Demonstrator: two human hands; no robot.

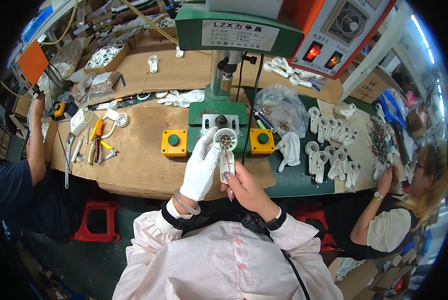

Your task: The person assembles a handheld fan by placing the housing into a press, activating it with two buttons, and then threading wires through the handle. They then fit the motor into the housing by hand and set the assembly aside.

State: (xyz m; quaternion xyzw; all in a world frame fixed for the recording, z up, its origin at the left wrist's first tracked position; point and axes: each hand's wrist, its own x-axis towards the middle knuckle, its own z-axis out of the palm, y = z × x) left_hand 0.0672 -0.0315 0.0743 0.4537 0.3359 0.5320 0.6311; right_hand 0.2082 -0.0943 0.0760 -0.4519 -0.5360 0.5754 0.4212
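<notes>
Head view: a white plastic housing (228,167) is held before the green press (217,111), its round head toward twelve o'clock and its handle toward six. The gloved left hand (200,167) closes its fingertips on the head's left edge; the bare right hand (249,187) pinches the handle's lower end between thumb and fingers. A thin red wire (226,150) runs from the head down along the handle. Whether the head touches the metal fixture (208,120) behind it, I cannot tell. From the housing, yellow button boxes (174,150) flank it at nine and three o'clock. On the counter (139,167), hand tools (98,129) lie at nine, a clear plastic bag (281,107) at two, and similar housings (338,165) beyond a white glove (289,150) at three.
</notes>
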